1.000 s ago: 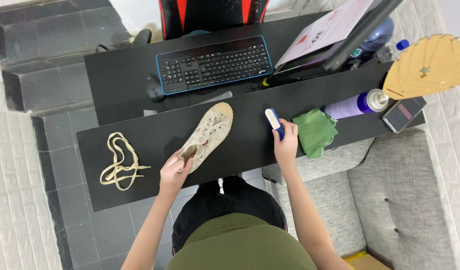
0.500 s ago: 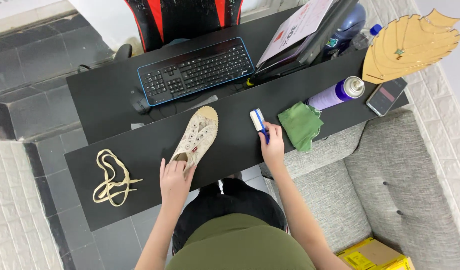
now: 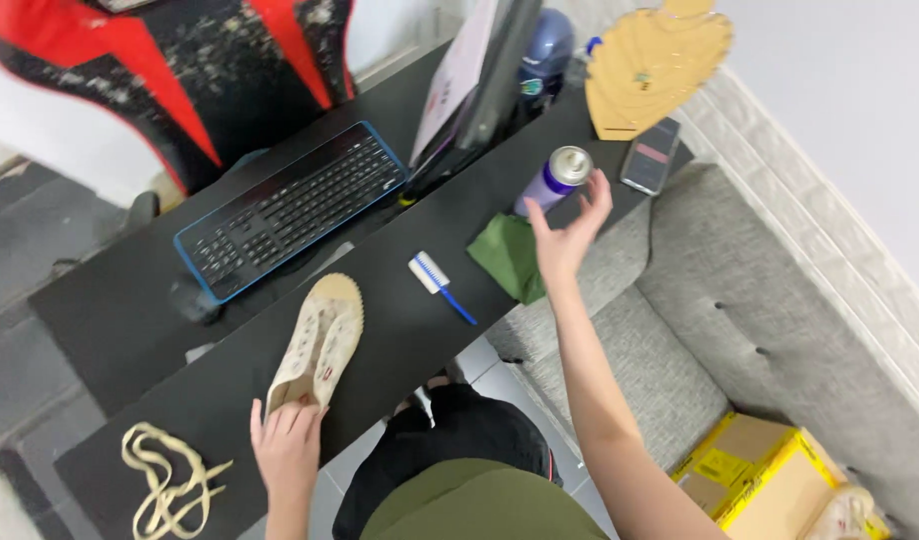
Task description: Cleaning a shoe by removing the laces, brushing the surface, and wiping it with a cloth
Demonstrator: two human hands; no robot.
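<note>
The left hand [image 3: 288, 445] lies flat, fingers extended, on the heel of the shoe [image 3: 320, 343]; it presses rather than clasps, nothing enclosed. The shoe rests sole-down on the black shelf [image 3: 400, 320], toe pointing to 1 o'clock, laceless. The laces [image 3: 165, 480] lie in a loose heap at 8 o'clock from the shoe, well apart from it.

The right hand [image 3: 570, 235] is spread wide, empty, fingers splayed just beside the spray can [image 3: 554, 178]; contact with the can cannot be confirmed. The can lies on its side at 12 o'clock from the hand, cap toward 1 o'clock. The green cloth [image 3: 510, 255] sits at 9 o'clock from the hand, partly under the wrist. The brush [image 3: 440, 285] lies released on the shelf between shoe and cloth, bristle head toward 10 o'clock.

A phone [image 3: 651, 155] lies at 2 o'clock from the can. A keyboard [image 3: 290, 210] sits on the desk [image 3: 130, 310] beyond the shelf.
</note>
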